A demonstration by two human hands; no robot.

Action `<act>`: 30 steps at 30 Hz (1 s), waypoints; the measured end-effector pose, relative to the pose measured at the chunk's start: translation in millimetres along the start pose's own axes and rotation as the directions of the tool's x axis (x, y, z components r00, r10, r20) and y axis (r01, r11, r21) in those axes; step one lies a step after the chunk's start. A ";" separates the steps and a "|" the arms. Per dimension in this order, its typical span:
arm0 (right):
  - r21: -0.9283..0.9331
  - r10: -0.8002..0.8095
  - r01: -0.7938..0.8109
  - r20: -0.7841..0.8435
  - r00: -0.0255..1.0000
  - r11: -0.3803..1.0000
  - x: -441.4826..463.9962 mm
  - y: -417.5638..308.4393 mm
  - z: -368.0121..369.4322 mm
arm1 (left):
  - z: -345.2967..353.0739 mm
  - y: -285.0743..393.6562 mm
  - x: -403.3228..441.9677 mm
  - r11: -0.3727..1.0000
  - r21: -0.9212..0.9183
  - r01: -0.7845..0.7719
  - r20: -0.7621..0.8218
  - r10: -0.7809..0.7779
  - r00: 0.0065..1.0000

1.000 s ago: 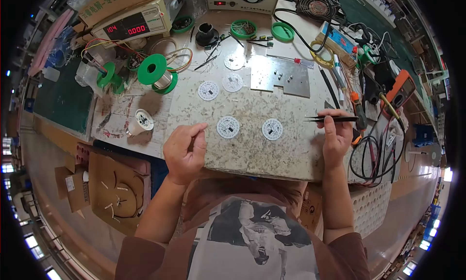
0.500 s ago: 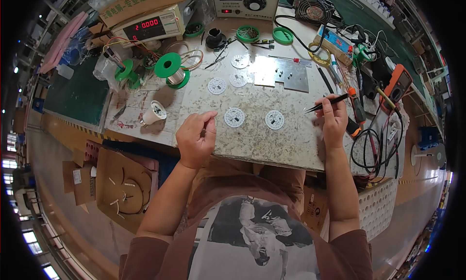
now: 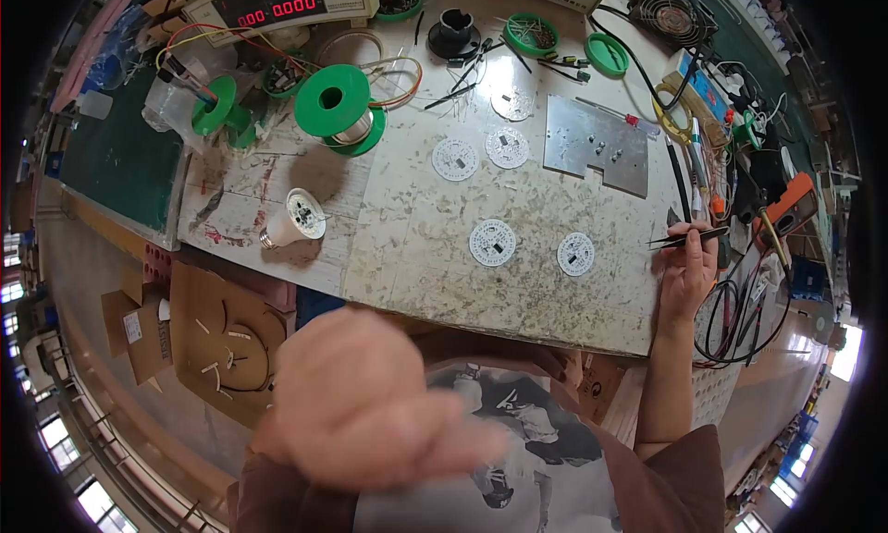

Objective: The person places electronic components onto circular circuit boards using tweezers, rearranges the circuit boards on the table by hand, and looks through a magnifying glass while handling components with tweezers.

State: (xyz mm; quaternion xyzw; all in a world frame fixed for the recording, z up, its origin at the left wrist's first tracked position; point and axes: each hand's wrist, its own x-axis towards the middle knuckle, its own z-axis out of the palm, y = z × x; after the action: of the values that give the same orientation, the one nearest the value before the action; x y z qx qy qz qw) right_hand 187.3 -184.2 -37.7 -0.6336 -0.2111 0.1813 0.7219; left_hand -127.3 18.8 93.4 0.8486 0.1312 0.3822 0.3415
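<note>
Your R hand [image 3: 687, 279]: pinched on tweezers [image 3: 709, 235] | axis ~crosswise, tips to your L | held mid-body, tips clear of thumb | L hand [image 3: 361, 404]: blurred, can't tell grip

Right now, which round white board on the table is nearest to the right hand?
The rightmost board, in the front pair. The other front board lies farther left; the remaining three boards sit farther back, left of the metal plate.
</note>
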 end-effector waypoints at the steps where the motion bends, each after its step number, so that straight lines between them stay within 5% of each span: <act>1: 0.008 0.004 -0.004 0.025 1.000 1.000 -0.1 -0.7 -0.3 | -5.4 5.8 0.1 0.998 -0.003 -0.058 -0.121 0.058 0.991; 3: -0.022 -0.006 0.006 -0.002 1.000 1.000 1.3 5.0 -6.3 | -13.1 10.7 1.4 0.968 0.062 -0.242 -0.381 0.247 0.891; 6: -0.012 -0.017 0.017 0.028 0.999 1.000 1.8 6.6 -5.7 | -32.8 46.4 19.5 0.992 0.099 0.083 0.011 -0.085 0.996; 10: -0.046 -0.007 0.009 0.034 0.999 0.999 -2.0 2.0 -1.2 | -42.4 30.3 14.9 0.993 0.045 -0.110 0.097 0.105 0.990; 12: -0.117 -0.042 0.041 0.000 0.999 0.992 0.2 5.7 -2.3 | -25.1 39.9 5.4 0.992 0.127 0.012 -0.054 -0.006 0.998; 19: -0.126 -0.049 0.049 0.005 0.999 0.991 -1.3 5.7 -4.1 | 15.1 39.0 -5.9 0.995 0.080 -0.059 -0.347 0.083 0.934; 24: -0.133 -0.047 0.046 -0.004 0.999 0.990 -7.7 -1.0 4.2 | 14.5 66.9 10.4 0.999 0.050 0.002 -0.026 -0.001 1.000; 26: -0.178 -0.085 0.081 -0.011 0.996 0.981 -11.7 -2.9 5.5 | 32.1 48.5 -0.8 0.992 -0.038 -0.122 -0.229 0.110 0.967; 28: -0.201 -0.154 0.157 0.031 0.988 0.967 -14.5 -2.3 4.5 | 42.4 32.6 -4.5 0.991 -0.053 -0.127 -0.193 0.114 0.975; 30: -0.210 -0.182 0.195 0.077 0.980 0.958 -17.2 -9.8 10.1 | 47.5 9.3 1.8 0.998 0.055 -0.010 0.045 0.007 0.999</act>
State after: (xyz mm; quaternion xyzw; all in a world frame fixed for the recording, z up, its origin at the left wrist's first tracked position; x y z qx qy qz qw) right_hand 167.4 -186.1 -28.2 -0.6800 -0.3092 0.1055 0.6564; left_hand -91.4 -9.9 78.2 0.8666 0.1303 0.3607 0.3193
